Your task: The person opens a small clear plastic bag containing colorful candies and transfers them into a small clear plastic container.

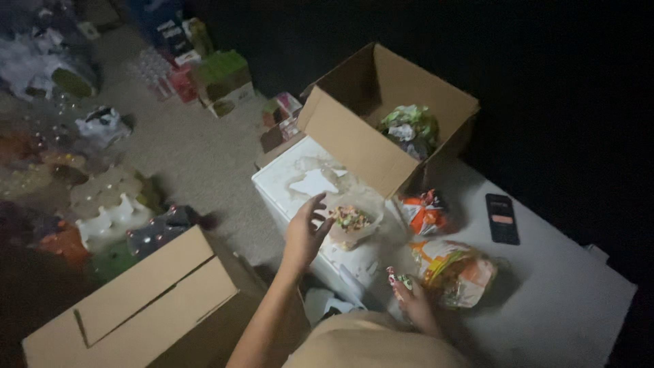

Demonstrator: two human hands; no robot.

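Dim carpeted floor surrounds a white table [545,300] where the left hand [304,232], fingers spread, reaches a half-filled candy bag [351,223] while the right hand [412,300] pinches a wrapped sweet [400,278], candy packets [453,271] unemptied

An open brown cardboard box [381,116] stands at the far edge of the white counter [565,293], with green and white wrappers [411,128] inside. Just in front of it lies a small orange-and-white packet [424,212]. Nearer me, a bigger clear bag with orange and yellow print [456,272] sits beside my right hand. A dark phone screen [502,218] lies toward the counter's right edge. Another closed brown box [146,300] stands on the floor at my left.
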